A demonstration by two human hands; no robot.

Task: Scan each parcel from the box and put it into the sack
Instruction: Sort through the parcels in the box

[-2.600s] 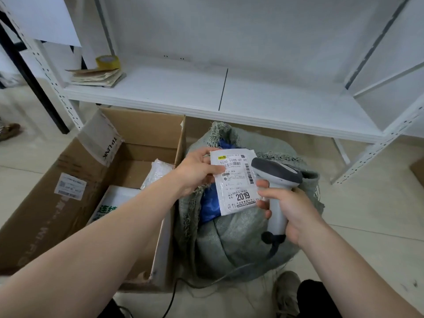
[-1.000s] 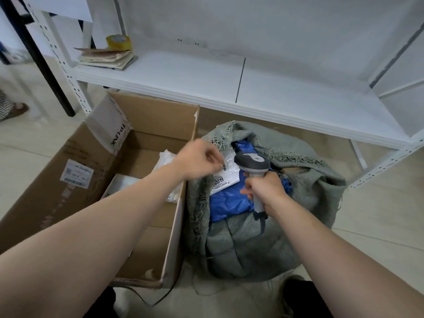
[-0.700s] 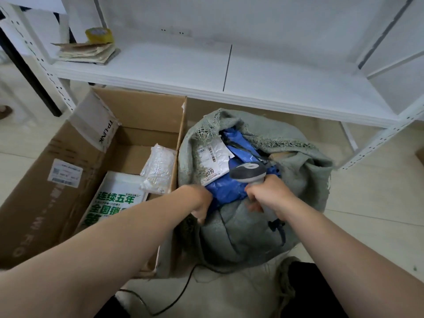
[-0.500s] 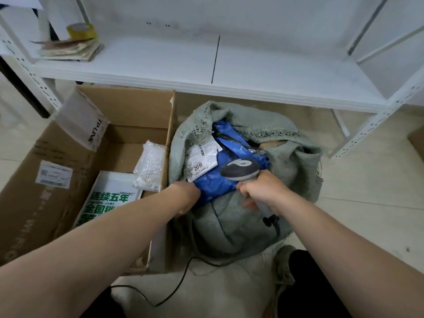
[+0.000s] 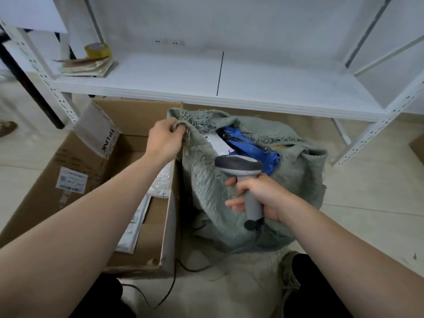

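A grey-green woven sack (image 5: 206, 180) stands on the floor, its mouth open. Inside lie a white labelled parcel (image 5: 218, 145) and blue parcels (image 5: 250, 148). My left hand (image 5: 164, 140) grips the sack's frayed left rim and holds it up. My right hand (image 5: 257, 196) grips the handle of a grey barcode scanner (image 5: 238, 167) in front of the sack. To the left stands an open cardboard box (image 5: 80, 180) with white parcels (image 5: 161, 180) inside, partly hidden by my left arm.
A white metal shelf (image 5: 206, 81) runs behind the box and sack, with a yellow tape roll (image 5: 97, 49) and a stack of papers (image 5: 87, 67) on its left end. The scanner's black cable (image 5: 169, 288) trails on the floor near my feet.
The white parcel left my left hand and now lies in the sack. My left hand went down to the sack's front, then up to its left rim, which it now grips. The scanner moved toward me.
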